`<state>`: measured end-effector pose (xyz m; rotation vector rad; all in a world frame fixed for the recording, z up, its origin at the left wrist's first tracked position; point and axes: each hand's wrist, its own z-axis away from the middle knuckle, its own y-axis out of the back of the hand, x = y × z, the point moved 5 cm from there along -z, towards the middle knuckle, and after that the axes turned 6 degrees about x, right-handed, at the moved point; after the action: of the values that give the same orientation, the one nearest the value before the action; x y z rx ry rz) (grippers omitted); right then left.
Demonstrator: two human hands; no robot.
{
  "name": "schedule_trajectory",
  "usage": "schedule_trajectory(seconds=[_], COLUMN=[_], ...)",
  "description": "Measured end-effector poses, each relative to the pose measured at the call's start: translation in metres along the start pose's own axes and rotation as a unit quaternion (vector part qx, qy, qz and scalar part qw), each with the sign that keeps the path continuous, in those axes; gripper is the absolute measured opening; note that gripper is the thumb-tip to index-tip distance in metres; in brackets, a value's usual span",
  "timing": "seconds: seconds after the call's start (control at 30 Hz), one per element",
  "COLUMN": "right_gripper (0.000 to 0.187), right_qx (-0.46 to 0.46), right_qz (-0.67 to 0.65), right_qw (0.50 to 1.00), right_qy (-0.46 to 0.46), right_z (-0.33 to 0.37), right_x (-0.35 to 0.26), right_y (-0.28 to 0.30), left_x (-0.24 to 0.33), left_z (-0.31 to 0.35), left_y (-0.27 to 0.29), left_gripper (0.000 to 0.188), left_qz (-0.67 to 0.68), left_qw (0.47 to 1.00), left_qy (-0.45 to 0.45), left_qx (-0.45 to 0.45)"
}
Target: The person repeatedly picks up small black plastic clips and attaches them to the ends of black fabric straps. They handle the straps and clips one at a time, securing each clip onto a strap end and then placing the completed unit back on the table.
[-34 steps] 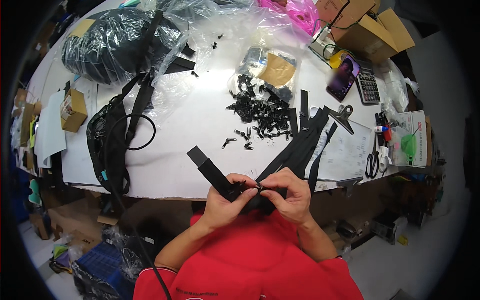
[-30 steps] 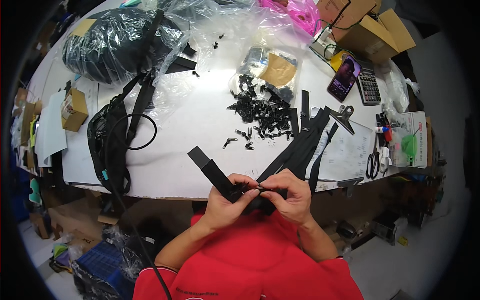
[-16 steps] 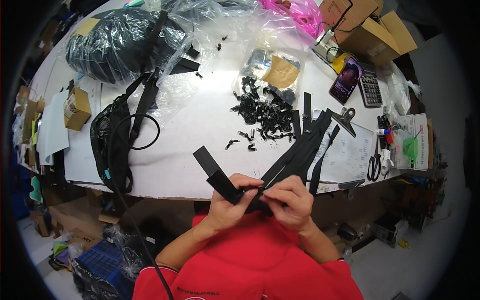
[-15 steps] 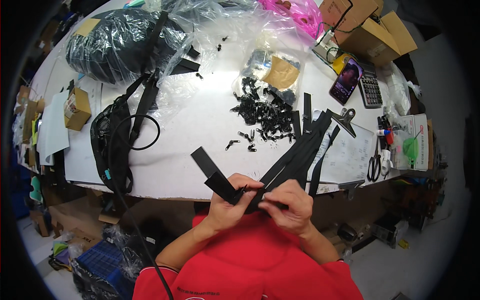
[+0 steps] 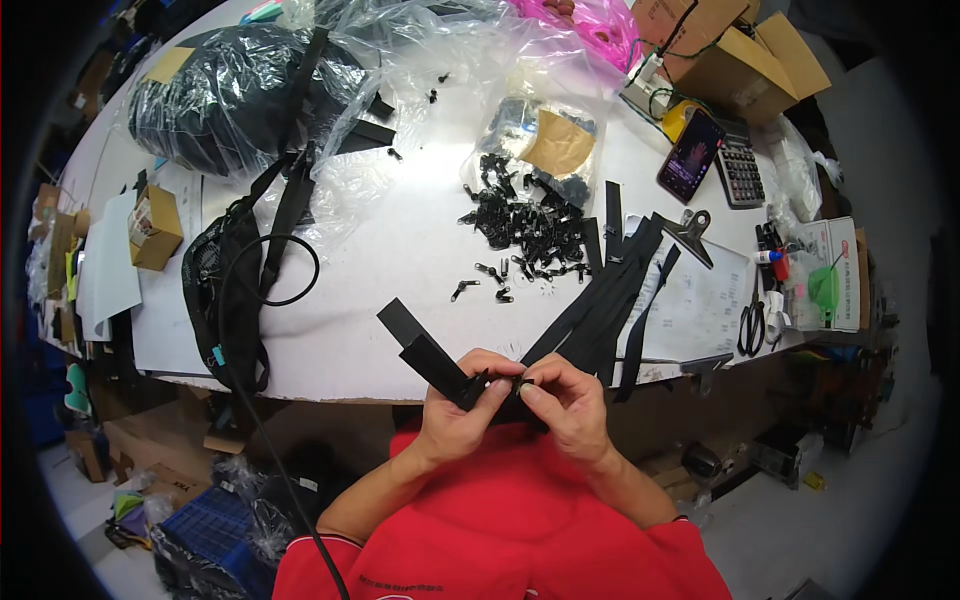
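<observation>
White table (image 5: 335, 345), smooth and slightly glossy, with a curved far edge, seen from above in a cluttered workroom. At far left stands a small cardboard box (image 5: 156, 230). Next to it, a rounded black bundle (image 5: 215, 115) lies under crinkled clear plastic; nearer the front edge is a limp black bag (image 5: 222, 270), partly mesh, with a thin cable looping over it.

At centre, the held strips (image 5: 425, 352), flat, matt and straight-edged, slant up and leftward from the left hand (image 5: 455, 412), which grips them between thumb and fingers. Beyond lies a tangled heap of sliders (image 5: 525, 225), small, black and glinting, beside a clear pouch (image 5: 560, 142) with a brown paper patch. The right hand (image 5: 570, 405) meets the left, thumb and forefinger pinching a dark piece (image 5: 520, 383), too small to identify.

Progress, as judged from the layout: partway, with some strips in hand but many sliders loose and other strips untouched; whether any held strip is finished cannot be told.

At right, loose strips (image 5: 600, 310) fan in a soft overlapping sheaf beside a metal clip (image 5: 688, 238) and printed paper (image 5: 700, 310); farther right are scissors (image 5: 751, 328).
</observation>
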<state>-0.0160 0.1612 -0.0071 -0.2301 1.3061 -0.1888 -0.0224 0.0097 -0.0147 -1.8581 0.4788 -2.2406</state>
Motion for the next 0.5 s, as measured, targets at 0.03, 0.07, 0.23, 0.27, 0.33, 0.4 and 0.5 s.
schedule_trajectory(seconds=[0.03,0.07,0.23,0.27,0.33,0.4,0.5], right_gripper=[0.004,0.003,0.004,0.004,0.004,0.004,0.004], right_qx=[-0.004,-0.009,-0.001,0.001,0.050,0.066,0.051], right_qz=[0.013,0.026,0.016,0.014,0.014,0.074,0.192], right_qw=[1.000,1.000,1.000,1.000,0.999,0.994,0.976], right_qy=[0.005,0.009,-0.015,-0.017,0.008,0.038,0.090], right_z=[-0.0014,-0.0019,-0.0011,-0.0003,0.0016,0.0015,-0.0006], right_x=[-0.0015,-0.0026,0.0010,0.0025,0.0033,0.0019,-0.0005], right_y=[0.0004,0.0002,0.0010,0.0014,-0.0030,-0.0027,-0.0007], left_x=[-0.0012,-0.0012,0.0022,0.0022,0.0015,0.0033,0.0060], left_z=[0.0003,0.0005,-0.0005,-0.0006,-0.0013,-0.0018,-0.0015], left_y=[0.0002,0.0001,-0.0025,-0.0017,0.0006,0.0001,-0.0002], left_gripper=[0.016,0.016,0.017,0.017,0.018,0.019,0.022], left_qz=[0.003,0.002,-0.023,-0.040,-0.074,-0.090,-0.104], left_qw=[1.000,1.000,0.999,0.998,0.994,0.993,0.989], left_qy=[0.008,0.003,-0.032,-0.046,-0.074,-0.078,-0.109], left_qx=[0.000,0.000,-0.013,-0.014,-0.013,0.005,0.001])
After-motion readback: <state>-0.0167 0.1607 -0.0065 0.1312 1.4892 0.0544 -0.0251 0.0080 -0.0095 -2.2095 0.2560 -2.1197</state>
